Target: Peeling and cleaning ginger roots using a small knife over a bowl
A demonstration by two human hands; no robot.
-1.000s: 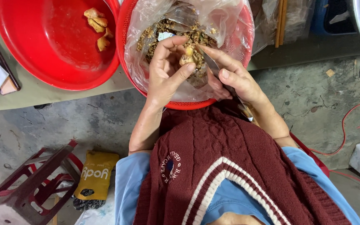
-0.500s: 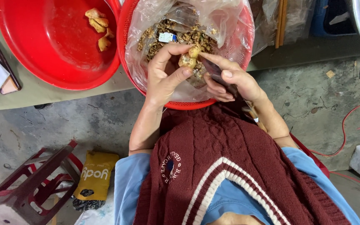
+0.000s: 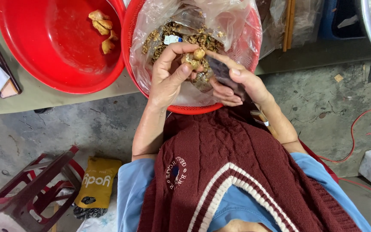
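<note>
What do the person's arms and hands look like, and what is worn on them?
Both hands, left and right, are bare, without gloves. The forearms are uncovered. Short light blue sleeves end near the elbows, under a maroon cable-knit garment with white stripes.

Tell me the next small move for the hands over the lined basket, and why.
Probably another short scrape: draw the knife in the right hand across the ginger piece pinched in the left hand. The piece sits right at the blade, above the plastic-lined red basket that holds brown peelings, while a few peeled pieces lie in the red bowl beside it.
</note>
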